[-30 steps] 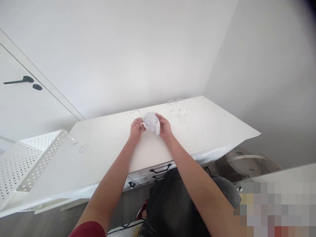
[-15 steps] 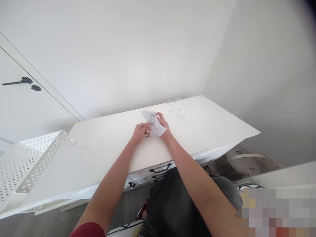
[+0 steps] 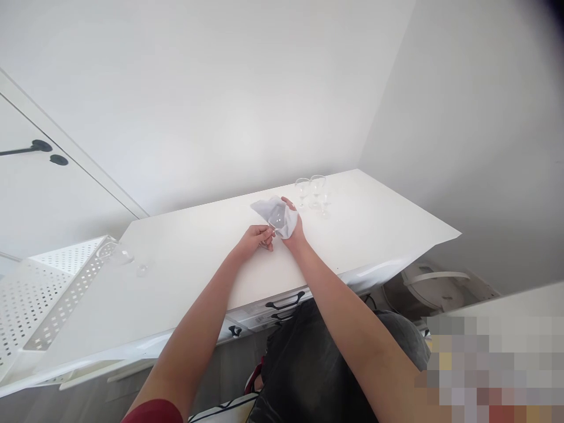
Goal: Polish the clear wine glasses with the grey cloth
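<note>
Over the middle of the white table (image 3: 185, 252), my left hand (image 3: 259, 238) is closed on the stem of a clear glass (image 3: 277, 220). The bowl of this glass rests tilted in a pale grey cloth (image 3: 289, 222). My right hand (image 3: 296, 228) is wrapped round the cloth and the bowl from the right side; part of its fingers is hidden behind the cloth. A loose corner of the cloth sticks out to the left, behind the glass.
Several clear stemmed glasses (image 3: 317, 187) stand near the back edge, right of my hands. More clear glassware (image 3: 117, 252) is at the far left, beside a white perforated rack (image 3: 61, 294). Black-handled drawers (image 3: 286, 301) are below the front edge.
The glass has tilted, and its bowl now shows more openly in the cloth. My left hand has shifted slightly down at the stem, and my right hand has turned round the cloth.
</note>
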### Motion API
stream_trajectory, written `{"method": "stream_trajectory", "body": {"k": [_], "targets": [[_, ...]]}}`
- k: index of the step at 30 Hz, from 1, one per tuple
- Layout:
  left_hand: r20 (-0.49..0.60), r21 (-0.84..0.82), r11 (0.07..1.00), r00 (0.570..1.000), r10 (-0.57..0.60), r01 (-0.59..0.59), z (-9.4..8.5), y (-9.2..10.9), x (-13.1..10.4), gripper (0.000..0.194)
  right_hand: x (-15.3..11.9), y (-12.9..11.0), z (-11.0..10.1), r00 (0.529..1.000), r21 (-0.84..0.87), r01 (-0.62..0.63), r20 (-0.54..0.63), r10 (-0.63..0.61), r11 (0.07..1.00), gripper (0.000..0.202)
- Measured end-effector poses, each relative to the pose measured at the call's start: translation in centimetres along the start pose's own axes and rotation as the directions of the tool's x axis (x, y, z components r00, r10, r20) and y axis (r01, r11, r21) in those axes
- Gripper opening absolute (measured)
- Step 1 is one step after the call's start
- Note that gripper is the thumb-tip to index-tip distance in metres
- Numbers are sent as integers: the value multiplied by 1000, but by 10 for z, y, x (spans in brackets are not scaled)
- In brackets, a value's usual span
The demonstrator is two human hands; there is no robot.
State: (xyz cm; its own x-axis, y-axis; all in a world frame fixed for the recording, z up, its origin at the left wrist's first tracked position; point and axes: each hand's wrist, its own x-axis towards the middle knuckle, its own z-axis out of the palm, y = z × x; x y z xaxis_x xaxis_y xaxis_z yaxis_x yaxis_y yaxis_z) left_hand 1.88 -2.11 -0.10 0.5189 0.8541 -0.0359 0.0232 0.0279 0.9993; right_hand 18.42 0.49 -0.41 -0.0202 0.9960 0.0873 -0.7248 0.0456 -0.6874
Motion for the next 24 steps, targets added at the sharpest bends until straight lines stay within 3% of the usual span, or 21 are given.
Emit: {"method": "stream_trajectory", "body": {"k": [3,5,8,11,13,15,17,20,22,24], "targets": [[88,-129,991,996,-36,47,-3,0,-2,35,-1,-4,3,971,-27,-126,202,129,992,58],[30,-182,983,999,-19,24,-4,0,-3,31,-5,-4,7,957,-101,-113,256,136,988,63],[-134,-116,991,990,51,-67,-5,-4,0,29,-12,1,14,985,-321,155,119,-123,934,57],[-214,51,991,968,130,-122,-4,-10,3,28,-18,5,17,904,-599,384,90,-418,702,65],[-190,98,989,974,125,-108,-4,-12,3,28,-19,5,15,877,-650,417,103,-470,635,65],[-95,69,996,993,67,-61,-3,-10,1,30,-17,3,11,916,-570,365,79,-393,736,56],[5,-5,1000,1000,20,-20,-3,-5,-1,32,-12,0,6,974,-394,226,95,-205,891,48],[82,-108,994,997,-9,18,-4,2,-3,32,-7,-3,1,978,-183,37,209,2,982,45],[80,-137,990,996,-26,37,-5,3,-3,32,-6,-2,1,979,-155,48,201,-16,987,43],[27,-91,996,999,-17,19,-6,2,-2,34,-8,-1,5,985,-248,154,117,-129,956,43]]}}
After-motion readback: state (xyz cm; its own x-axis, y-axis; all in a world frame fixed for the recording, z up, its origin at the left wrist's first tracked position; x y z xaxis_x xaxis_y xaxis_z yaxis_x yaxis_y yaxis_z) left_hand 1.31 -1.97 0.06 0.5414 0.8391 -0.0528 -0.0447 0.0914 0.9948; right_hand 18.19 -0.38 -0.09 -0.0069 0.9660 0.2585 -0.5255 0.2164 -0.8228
